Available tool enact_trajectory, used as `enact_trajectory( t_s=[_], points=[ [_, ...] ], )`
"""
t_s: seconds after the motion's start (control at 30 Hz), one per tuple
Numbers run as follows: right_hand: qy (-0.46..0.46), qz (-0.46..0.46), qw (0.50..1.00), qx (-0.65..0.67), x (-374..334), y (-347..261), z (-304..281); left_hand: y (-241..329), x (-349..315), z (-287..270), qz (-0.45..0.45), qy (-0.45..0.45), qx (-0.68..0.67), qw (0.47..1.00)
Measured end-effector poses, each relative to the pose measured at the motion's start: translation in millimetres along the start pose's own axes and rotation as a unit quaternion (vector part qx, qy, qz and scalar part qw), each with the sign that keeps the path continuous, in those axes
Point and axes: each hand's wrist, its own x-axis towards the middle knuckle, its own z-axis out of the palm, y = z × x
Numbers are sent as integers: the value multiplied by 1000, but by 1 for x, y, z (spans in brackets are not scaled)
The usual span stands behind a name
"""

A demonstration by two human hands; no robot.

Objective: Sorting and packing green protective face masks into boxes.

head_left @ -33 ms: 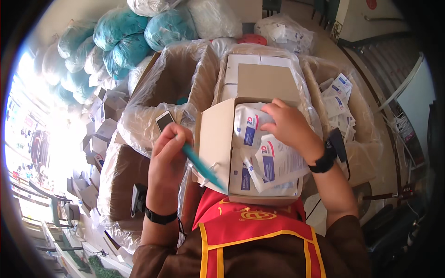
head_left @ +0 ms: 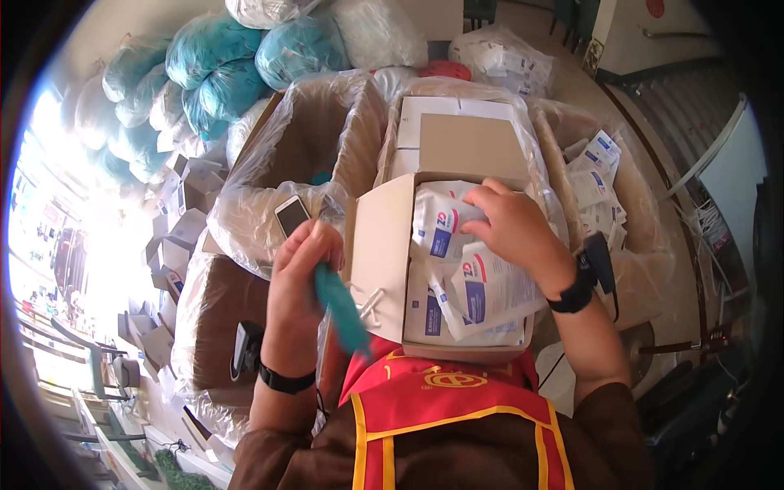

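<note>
A small open cardboard box [head_left: 382, 253] sits against my chest, filled with white sachets printed in blue and red [head_left: 437, 224]. My right hand [head_left: 510, 224] reaches into it, fingers pressing on the sachets. My left hand [head_left: 298, 278] is closed around a teal strip-like item [head_left: 341, 306] that hangs down beside the box's left wall. A phone [head_left: 291, 215] lies just above my left hand on a plastic liner. Both wrists carry black bands.
Large plastic-lined cartons surround me: one at the left [head_left: 310, 147], one ahead holding flat boxes [head_left: 469, 139], one at the right with loose sachets [head_left: 596, 175]. Teal and white bagged bundles [head_left: 237, 57] are stacked behind. Small white boxes [head_left: 175, 212] litter the left floor.
My left hand has closed tighter on the teal item and its free end now points down. My right hand stays in the box on the sachets.
</note>
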Motion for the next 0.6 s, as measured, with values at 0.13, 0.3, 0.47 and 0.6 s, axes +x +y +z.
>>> enact_trajectory(
  t_s=[0.13,0.3,0.47,0.6],
  points=[
    [7,-41,998,-41,-23,-35,-23,-15,10,38,58,-15,315,947],
    [-2,-71,994,-82,-36,-55,-40,-8,14,72,165,-181,430,869],
    [42,-77,992,92,-33,-53,-43,-3,-1,94,143,-174,393,892],
    [60,-126,986,91,-34,-59,-37,-12,-7,92,94,-128,338,927]
  ],
)
